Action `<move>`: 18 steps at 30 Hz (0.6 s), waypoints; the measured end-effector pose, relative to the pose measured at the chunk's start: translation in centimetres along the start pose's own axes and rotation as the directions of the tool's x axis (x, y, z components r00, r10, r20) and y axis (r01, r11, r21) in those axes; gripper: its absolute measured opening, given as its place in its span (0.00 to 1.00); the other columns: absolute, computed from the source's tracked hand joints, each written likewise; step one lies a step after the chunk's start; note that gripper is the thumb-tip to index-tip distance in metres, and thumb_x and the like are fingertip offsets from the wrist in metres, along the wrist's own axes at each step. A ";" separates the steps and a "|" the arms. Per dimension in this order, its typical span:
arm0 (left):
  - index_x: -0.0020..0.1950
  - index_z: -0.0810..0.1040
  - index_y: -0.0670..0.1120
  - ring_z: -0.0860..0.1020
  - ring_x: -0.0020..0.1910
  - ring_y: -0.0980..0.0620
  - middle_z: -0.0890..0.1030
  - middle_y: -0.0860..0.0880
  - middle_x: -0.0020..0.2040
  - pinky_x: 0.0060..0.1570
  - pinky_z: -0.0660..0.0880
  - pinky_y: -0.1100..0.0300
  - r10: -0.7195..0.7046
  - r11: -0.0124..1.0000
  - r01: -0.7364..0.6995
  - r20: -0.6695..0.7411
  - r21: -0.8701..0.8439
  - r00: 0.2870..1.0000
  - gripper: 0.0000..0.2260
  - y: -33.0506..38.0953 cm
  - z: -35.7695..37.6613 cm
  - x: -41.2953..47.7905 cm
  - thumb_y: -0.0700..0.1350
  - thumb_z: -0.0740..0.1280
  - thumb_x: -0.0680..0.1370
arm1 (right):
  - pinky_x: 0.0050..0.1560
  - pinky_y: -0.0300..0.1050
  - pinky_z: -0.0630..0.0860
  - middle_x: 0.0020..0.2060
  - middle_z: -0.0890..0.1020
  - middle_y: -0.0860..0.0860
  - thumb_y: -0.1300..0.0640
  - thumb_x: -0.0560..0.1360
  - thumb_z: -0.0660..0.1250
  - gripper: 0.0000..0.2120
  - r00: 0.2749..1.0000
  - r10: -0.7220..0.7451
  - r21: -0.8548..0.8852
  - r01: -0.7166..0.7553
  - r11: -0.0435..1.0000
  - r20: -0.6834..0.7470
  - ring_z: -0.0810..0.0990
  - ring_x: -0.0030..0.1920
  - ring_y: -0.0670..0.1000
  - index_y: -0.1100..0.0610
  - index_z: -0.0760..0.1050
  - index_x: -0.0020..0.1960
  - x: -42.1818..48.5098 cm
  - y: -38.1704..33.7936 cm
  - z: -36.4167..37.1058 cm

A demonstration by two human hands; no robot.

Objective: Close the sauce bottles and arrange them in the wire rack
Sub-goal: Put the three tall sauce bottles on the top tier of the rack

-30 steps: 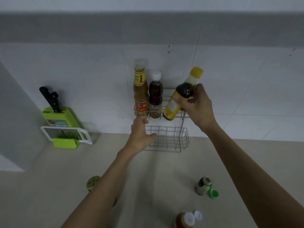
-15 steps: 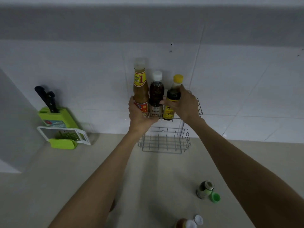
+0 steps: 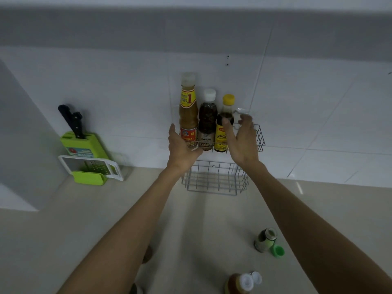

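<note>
I see three capped bottles upright in the wire rack (image 3: 260, 137) — my right hand (image 3: 241, 143) spread beside the yellow-capped bottle (image 3: 224, 124) (thumb touching).

Orange bottle (image 3: 236, 284) at 6 o'clock cut off by the bottom edge. Left forearm hides most of a brown object (image 3: 147, 254) on the counter (image 3: 63, 230) (identity unclear). Rack bottle labels too small to read.

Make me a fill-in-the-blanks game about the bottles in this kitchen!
The upper shelf of the wire rack holds ___ bottles.
The rack bottle nearest the right hand has a ___ cap.
The small bottle on the counter stands beside a loose ___ cap.
The knives stand in a ___ block.

Missing words: three; yellow; green; green
</note>
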State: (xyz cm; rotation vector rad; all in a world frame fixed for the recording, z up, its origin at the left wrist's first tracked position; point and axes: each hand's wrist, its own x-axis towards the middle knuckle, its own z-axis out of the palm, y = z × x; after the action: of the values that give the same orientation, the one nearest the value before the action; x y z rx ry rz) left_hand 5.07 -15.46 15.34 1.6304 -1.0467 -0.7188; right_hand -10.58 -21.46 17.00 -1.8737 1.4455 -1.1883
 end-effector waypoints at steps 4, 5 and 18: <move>0.78 0.53 0.43 0.61 0.75 0.46 0.61 0.43 0.77 0.65 0.59 0.62 0.076 0.990 -0.069 -0.052 0.126 0.996 0.39 0.2 -2.6 -2.7 0.43 0.73 0.75 | 0.57 0.54 0.74 0.59 0.74 0.52 0.44 0.78 0.58 0.22 0.978 -0.121 0.035 0.129 0.991 -0.167 0.72 0.58 0.53 0.56 0.64 0.66 -3.5 -0.5 -0.3; 0.77 0.57 0.43 0.63 0.74 0.47 0.64 0.44 0.76 0.64 0.59 0.64 0.115 0.982 -0.107 -0.040 0.159 0.993 0.35 0.5 -3.2 -3.2 0.44 0.72 0.76 | 0.55 0.55 0.75 0.57 0.75 0.52 0.49 0.78 0.60 0.18 0.974 -0.142 0.046 0.152 0.987 -0.177 0.74 0.56 0.52 0.56 0.66 0.64 -4.0 -0.4 -0.4; 0.55 0.82 0.50 0.76 0.57 0.62 0.82 0.57 0.56 0.61 0.69 0.67 0.175 0.970 -0.120 -0.264 0.210 0.949 0.13 -6.7 -15.5 -15.6 0.36 0.67 0.76 | 0.54 0.53 0.76 0.56 0.79 0.55 0.53 0.78 0.64 0.12 0.645 -0.328 -0.004 0.457 0.890 0.690 0.78 0.55 0.54 0.54 0.74 0.61 -18.1 -4.8 7.4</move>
State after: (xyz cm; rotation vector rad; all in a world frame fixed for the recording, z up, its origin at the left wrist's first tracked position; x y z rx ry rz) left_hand 13.25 5.89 12.89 1.7357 -1.0406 -0.2811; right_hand -2.86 -3.82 10.98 -2.4786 0.7579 -0.4110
